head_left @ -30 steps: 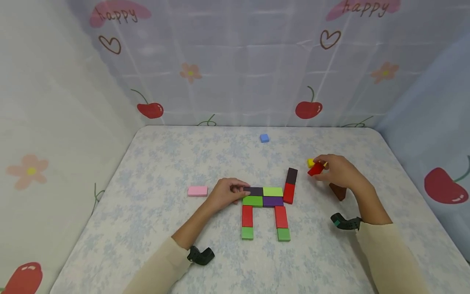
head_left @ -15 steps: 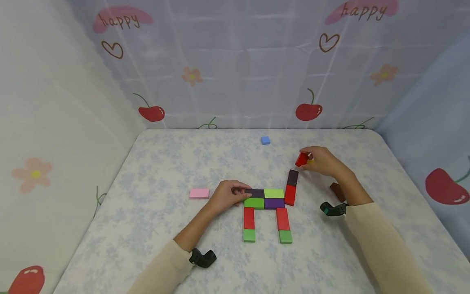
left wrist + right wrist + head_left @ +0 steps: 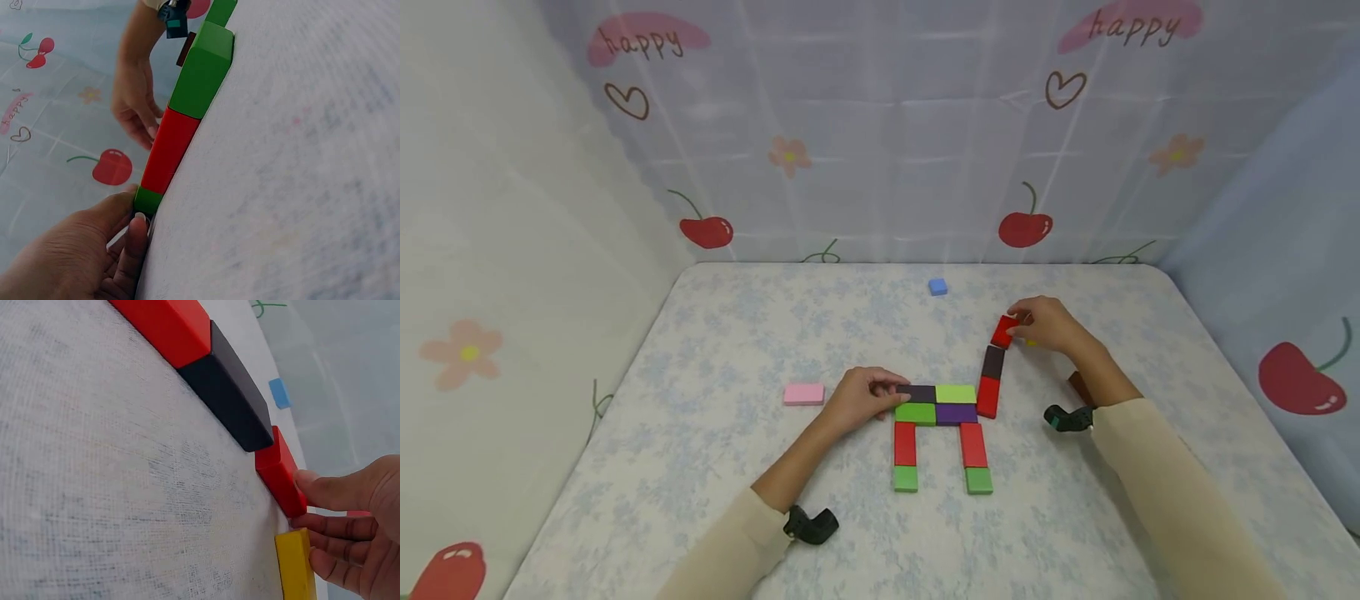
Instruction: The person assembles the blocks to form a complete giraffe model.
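Right hand [image 3: 1048,323]: It pinches the small red block [image 3: 1002,332] with its thumb and finger.
Small red block: It sticks out to the left of that pinch, a bit slanted, with its near end at the black block [image 3: 993,362] (I can't tell if they touch).
Black block: It lies just below and left of the right pinch, end to end with the lower red block [image 3: 988,398].
Yellow block [image 3: 294,565]: It is under the right hand, just beside the lower fingers. It could get bumped, so tuck those fingers in.
Left hand [image 3: 861,396]: Its finger and thumb pinch the left end of the dark block [image 3: 919,395]. The lime block [image 3: 956,394] is past the other end, and the green block [image 3: 916,413] is just below.
Lining up: The step looks like fitting red to black. Go slow, lay the red block flat and nudge it softly, since a hard push might shove the row. Hold the left hand still, then lift the right fingers straight up.
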{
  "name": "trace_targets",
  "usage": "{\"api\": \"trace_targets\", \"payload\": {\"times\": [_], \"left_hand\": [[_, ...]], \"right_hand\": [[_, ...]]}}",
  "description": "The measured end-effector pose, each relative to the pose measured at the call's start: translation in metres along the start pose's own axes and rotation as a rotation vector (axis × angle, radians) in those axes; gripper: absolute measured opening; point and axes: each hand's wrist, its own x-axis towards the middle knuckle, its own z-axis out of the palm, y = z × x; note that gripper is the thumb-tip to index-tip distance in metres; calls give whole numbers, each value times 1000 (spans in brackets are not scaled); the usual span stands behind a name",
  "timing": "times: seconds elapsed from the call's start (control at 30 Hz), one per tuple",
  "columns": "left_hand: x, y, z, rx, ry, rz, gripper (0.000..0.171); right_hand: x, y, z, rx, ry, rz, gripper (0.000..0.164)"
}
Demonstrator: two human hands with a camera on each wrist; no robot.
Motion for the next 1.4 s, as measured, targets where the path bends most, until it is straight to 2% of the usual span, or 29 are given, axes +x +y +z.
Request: {"api": "trace_targets", "payload": {"times": [0.2, 0.63, 0.83, 1.1, 1.23, 1.4], "left_hand": [[0, -1, -1, 8, 0, 4, 24], [0, -2, -1, 15, -8, 15, 22], [0, -1, -2, 13, -5, 5, 21], [0, 0, -2, 0, -5, 4, 26], [-1, 8, -2, -4, -11, -4, 25], [-11, 29, -4, -3, -11, 8, 22]], "right_hand": [[2, 5, 2, 56, 31, 44, 31], [1, 0, -1, 57, 9, 50, 35], [1, 1, 1, 53, 6, 32, 35], [0, 0, 0, 55, 1, -44, 34], [0, 2, -2, 53, 25, -50, 42], [-10, 13, -13, 26, 154, 22, 51]]}}
